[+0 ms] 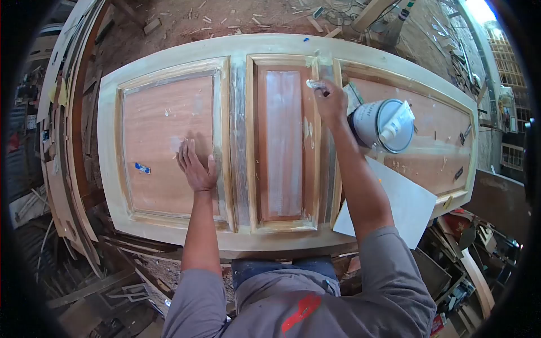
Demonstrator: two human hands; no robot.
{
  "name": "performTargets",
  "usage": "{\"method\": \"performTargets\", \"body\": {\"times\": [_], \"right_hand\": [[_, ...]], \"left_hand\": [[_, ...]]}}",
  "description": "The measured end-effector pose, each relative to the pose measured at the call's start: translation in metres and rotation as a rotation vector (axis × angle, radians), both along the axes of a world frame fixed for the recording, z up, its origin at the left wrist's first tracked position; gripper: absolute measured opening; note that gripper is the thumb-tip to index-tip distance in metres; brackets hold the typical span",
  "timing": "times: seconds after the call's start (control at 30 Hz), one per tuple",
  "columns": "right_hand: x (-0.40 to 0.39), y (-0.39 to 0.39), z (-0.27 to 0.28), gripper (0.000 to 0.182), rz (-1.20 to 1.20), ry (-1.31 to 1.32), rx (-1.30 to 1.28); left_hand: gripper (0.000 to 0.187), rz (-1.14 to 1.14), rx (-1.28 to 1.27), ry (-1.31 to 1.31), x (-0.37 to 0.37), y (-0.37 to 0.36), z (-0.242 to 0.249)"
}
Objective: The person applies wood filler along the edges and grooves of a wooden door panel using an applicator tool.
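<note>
A panelled wooden door (pixel 239 42) lies flat in front of me, with pale filler-like smears along its mouldings. My left hand (pixel 195 168) rests with its fingers spread on the door's left panel. My right hand (pixel 331 101) is pinched closed at the upper right edge of the narrow middle panel. A small whitish thing or dab (pixel 311 84) shows at its fingertips, too small to name. Just right of that forearm stands a metal can (pixel 367 125). A white tube (pixel 398 121) lies on the can's lid.
A white board (pixel 389 205) lies over the door's near right edge. A blue scrap (pixel 142 168) is on the left panel, and a small dark piece (pixel 459 173) on the right one. Long planks (pixel 66 169) stand at left; wood offcuts litter the ground (pixel 225 17) beyond.
</note>
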State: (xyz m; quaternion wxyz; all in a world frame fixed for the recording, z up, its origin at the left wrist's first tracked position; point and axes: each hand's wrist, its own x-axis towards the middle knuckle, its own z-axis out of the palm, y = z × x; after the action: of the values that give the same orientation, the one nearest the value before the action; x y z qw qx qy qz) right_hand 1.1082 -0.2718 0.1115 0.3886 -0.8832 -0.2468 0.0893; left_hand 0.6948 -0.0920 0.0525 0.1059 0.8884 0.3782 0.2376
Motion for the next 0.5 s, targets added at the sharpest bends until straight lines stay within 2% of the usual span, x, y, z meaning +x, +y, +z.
{"method": "performTargets", "body": {"times": [0.23,0.5], "right_hand": [[0.036,0.039,-0.041,0.018,0.133,-0.361,-0.001],[0.022,0.037,-0.043,0.011,0.343,-0.634,-0.132]], "left_hand": [[0.075,0.032,-0.029,0.037,0.004,0.002,0.001],[0.073,0.028,-0.056,0.031,0.006,0.004,0.003]]}}
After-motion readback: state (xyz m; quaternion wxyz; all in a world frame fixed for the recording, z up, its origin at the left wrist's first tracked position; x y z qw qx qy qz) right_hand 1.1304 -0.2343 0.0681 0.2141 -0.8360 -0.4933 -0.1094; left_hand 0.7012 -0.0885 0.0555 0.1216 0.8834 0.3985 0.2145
